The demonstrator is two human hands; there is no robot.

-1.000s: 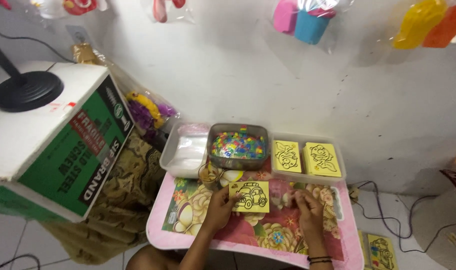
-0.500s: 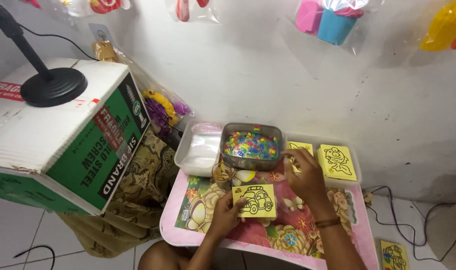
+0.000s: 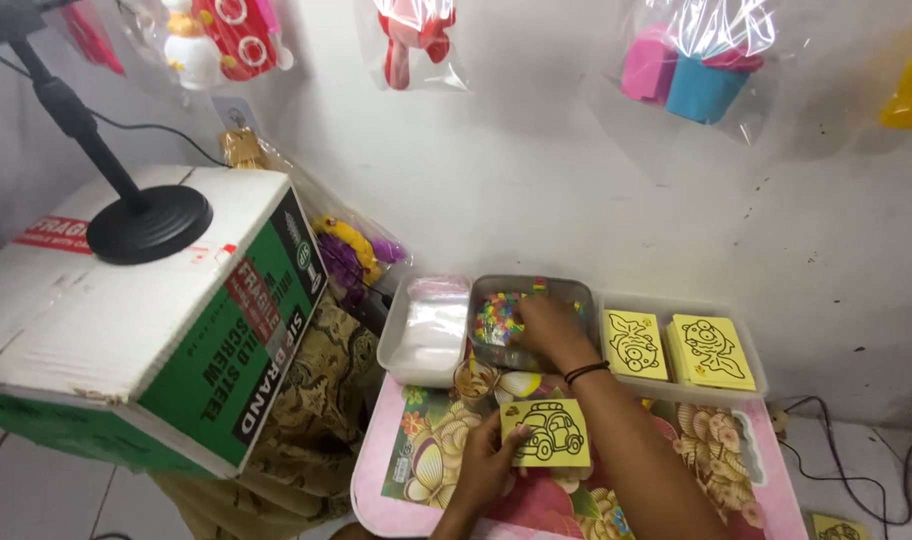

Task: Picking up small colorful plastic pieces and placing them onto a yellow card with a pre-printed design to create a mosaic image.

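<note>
Now, left hand (image 3: 484,462) fingers gripping yellow car card (image 3: 546,434), right hand (image 3: 543,326) in bead tray (image 3: 521,322), grip unclear.

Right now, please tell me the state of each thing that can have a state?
left hand: grip on the car card's edge
right hand: reaching into the bead tray
car card: flat on the pink table
bead tray: open, holding coloured beads
yellow cards: stacked in the clear tray
cardboard box: closed, lamp base on top

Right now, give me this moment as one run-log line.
left hand: holds yellow car card on pink tray | right hand: reaching into tub of coloured pieces | grip on pieces: cannot tell
</note>
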